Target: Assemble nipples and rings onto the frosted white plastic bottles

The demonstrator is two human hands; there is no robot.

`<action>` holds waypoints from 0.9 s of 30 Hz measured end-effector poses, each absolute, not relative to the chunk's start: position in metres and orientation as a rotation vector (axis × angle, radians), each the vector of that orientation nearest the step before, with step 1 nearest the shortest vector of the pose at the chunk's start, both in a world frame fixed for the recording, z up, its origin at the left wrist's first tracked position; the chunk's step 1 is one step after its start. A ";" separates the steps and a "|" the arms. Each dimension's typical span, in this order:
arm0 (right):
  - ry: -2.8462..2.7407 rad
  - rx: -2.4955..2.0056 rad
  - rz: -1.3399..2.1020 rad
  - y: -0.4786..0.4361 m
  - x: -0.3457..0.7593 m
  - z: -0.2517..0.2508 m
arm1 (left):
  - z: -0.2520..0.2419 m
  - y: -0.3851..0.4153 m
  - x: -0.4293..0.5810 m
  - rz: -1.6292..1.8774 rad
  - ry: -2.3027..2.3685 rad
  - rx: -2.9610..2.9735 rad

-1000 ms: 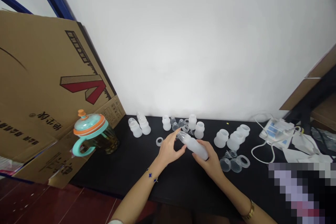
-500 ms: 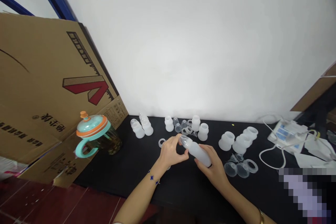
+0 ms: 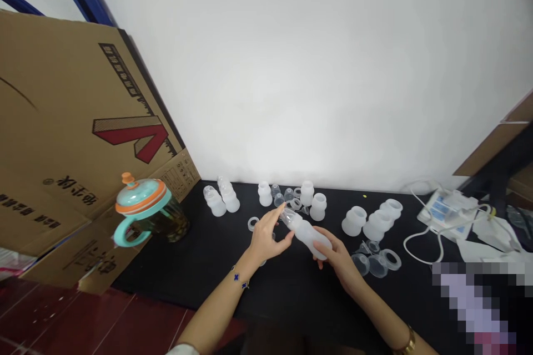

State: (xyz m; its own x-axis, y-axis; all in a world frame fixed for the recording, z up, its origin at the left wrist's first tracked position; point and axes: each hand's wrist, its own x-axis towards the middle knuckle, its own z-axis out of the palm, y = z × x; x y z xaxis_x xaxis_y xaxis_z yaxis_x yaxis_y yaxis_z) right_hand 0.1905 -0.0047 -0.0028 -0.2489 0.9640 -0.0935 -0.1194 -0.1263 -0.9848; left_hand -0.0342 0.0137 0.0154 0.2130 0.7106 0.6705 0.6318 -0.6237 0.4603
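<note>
A frosted white baby bottle (image 3: 310, 237) with a clear dome cap (image 3: 290, 217) is held tilted above the black table, its cap toward the upper left. My right hand (image 3: 333, 258) is wrapped around the bottle's lower end. Beside the cap is my left hand (image 3: 266, 236), fingers stretched out and thumb apart; its fingertips appear to touch the cap. Under and beside the left hand lies a white ring (image 3: 253, 223). Behind the hands stand open bottle bodies (image 3: 265, 194), with clear caps (image 3: 278, 199) and rings among them.
Capped bottles (image 3: 216, 203) stand at the back left, near a teal and orange pitcher (image 3: 144, 199) and a large carton (image 3: 62, 122). To the right are more open bottles (image 3: 353, 221), loose caps and rings (image 3: 390, 259), and a white cable (image 3: 420, 258). A white wall (image 3: 312, 66) rises behind.
My left fingers have straightened somewhat beside the cap. The right hand has shifted its grip on the bottle, with its thumb now across the lower part. The view has shifted slightly.
</note>
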 end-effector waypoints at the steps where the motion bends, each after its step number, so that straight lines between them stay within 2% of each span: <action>1: -1.297 -1.075 1.413 -0.005 0.192 -0.003 | 0.015 0.014 -0.034 1.385 1.313 2.358; 7: -1.695 -1.046 0.695 -0.012 0.197 0.003 | 0.011 0.016 -0.033 1.350 1.371 2.307; 13: -1.832 -0.980 0.382 -0.011 0.196 0.000 | 0.011 0.013 -0.031 1.330 1.451 2.281; 22: -1.863 -0.946 0.297 -0.013 0.196 -0.006 | 0.007 0.015 -0.028 1.357 1.477 2.300; 25: -1.841 -0.948 0.396 -0.015 0.195 -0.007 | 0.004 0.016 -0.029 1.362 1.470 2.309; 27: -1.762 -0.960 0.588 -0.014 0.195 -0.007 | 0.004 0.016 -0.030 1.374 1.462 2.283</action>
State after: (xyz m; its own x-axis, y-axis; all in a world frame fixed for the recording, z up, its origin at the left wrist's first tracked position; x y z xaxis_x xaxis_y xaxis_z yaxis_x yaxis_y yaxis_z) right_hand 0.1950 -0.0138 -0.0067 -0.1811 0.8233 0.5379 0.3354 0.5659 -0.7532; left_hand -0.0296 0.0163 0.0038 0.1308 0.7670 0.6282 0.6748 -0.5331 0.5104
